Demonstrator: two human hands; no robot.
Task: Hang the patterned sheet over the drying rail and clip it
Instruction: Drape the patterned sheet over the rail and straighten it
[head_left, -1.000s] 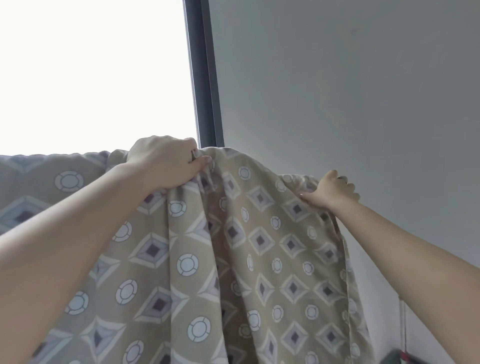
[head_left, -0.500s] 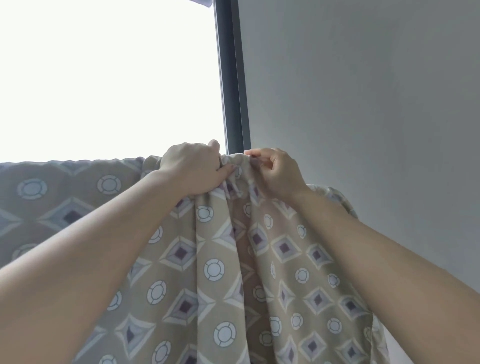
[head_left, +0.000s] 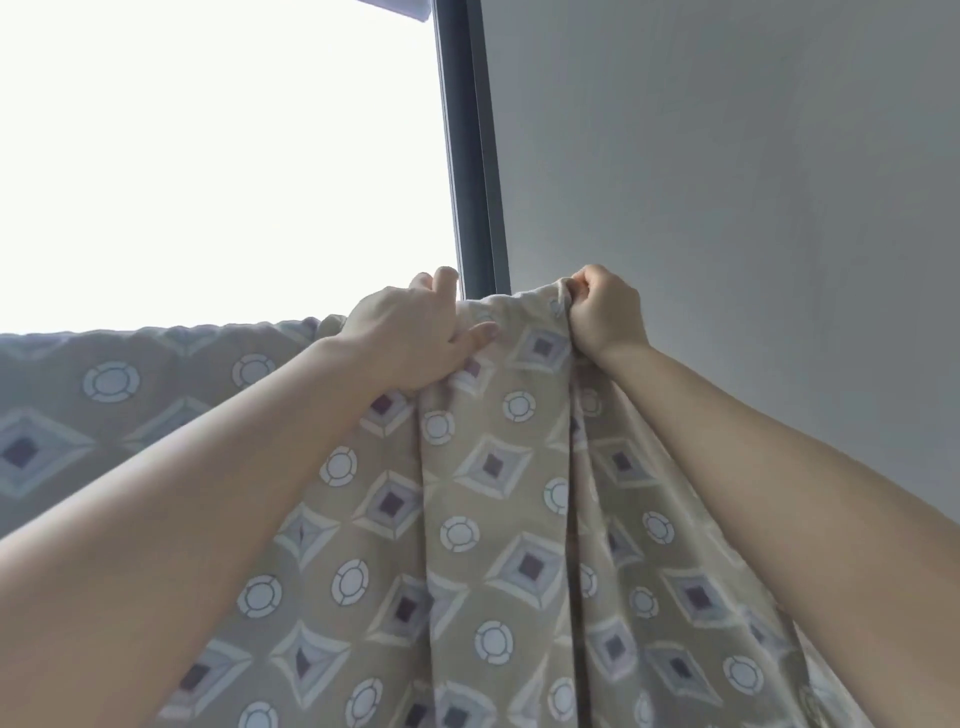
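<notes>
**A:** Your patterned sheet (head_left: 483, 519) is draped over the top line on the left, flat and tidy there, and it hangs down in front of you in folds. The rail itself is hidden under the cloth, so feel for it.

**B:** Left hand (head_left: 410, 332) now: your grip lies over the top edge, fingers curled across the crest, thumb pressing the cloth on the near face. Pin it there as the anchor.

**A:** Between your hands the fabric is bunched. I'd judge the step is spreading it rightward, so draw it out steadily along the top, not downward, or the hanging weight may drag it off.

**B:** Right hand (head_left: 602, 312): your grip is a tight fist, holding a gathered pinch of the sheet's top edge. Below it the folds run deep.

**A:** Around you: a bright window (head_left: 208, 156) on the left, a dark frame post (head_left: 470, 156) rising just behind your hands, a plain grey wall (head_left: 727, 182) on the right.

**B:** No clip in sight, and both hands are busy. You'll need one free before clipping.
</notes>
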